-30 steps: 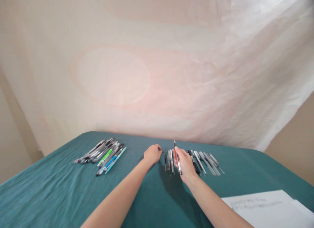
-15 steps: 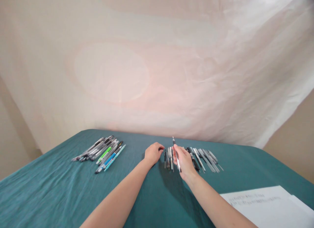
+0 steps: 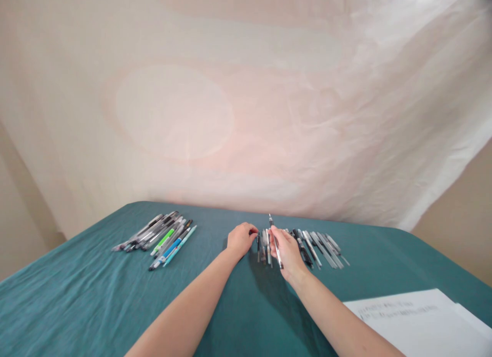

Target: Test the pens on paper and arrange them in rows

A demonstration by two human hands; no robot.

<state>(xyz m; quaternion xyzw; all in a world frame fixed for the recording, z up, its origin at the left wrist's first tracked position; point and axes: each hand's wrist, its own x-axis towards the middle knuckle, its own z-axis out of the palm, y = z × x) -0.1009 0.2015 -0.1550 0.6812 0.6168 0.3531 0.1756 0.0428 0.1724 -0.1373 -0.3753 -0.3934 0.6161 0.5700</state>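
Note:
My right hand (image 3: 287, 249) is closed around a clear-barrelled pen (image 3: 277, 253), whose bare tip points up and away from me. It is over a row of pens (image 3: 307, 244) lying side by side on the cloth. My left hand (image 3: 241, 240) is at the row's left end, fingers curled together beside a dark pen (image 3: 258, 248). Whatever its fingertips may hold is too small and dark to make out. White and grey pens (image 3: 267, 246) lie between the hands, partly hidden by my right fingers.
A loose pile of pens (image 3: 161, 234), with a green pen (image 3: 165, 241) and blue ones among them, lies on the left of the green tablecloth (image 3: 96, 295). Paper sheets with writing (image 3: 418, 326) lie at the front right. A pale sheet (image 3: 246, 116) hangs behind.
My right hand has shifted very slightly to the left with the pen still in it. The left hand has hardly moved.

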